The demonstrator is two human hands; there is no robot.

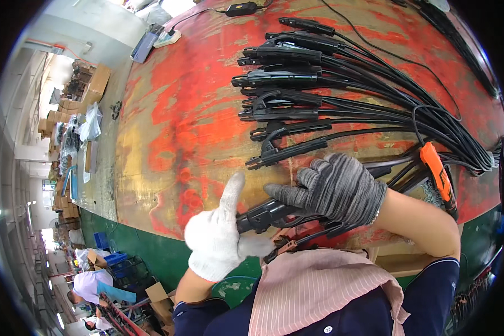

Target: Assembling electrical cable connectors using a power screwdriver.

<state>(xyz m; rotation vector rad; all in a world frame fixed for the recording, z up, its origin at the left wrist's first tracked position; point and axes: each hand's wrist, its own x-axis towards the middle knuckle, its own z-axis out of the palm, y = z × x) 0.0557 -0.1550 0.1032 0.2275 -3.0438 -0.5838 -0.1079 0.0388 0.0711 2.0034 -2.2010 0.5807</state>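
Note:
My left hand (214, 238), in a white glove, is closed around the front end of a black welding electrode holder (263, 215), one finger sticking up. My right hand (339, 190), in a grey striped glove, wraps around the holder's handle end. The palm and fingers hide parts of the holder. Just beyond my hands lies a row of similar black holders (283, 75), side by side, their black cables (397, 106) running off to the right. Close to my body, another holder with copper-coloured jaws (285, 246) shows partly under the held one.
An orange and black power screwdriver (439, 173) rests to the right on a cord by the cable bundle. The worn red table (168, 140) has a power strip (168, 37) at its far left. Cartons (95, 84) and a person (92, 285) are at the left.

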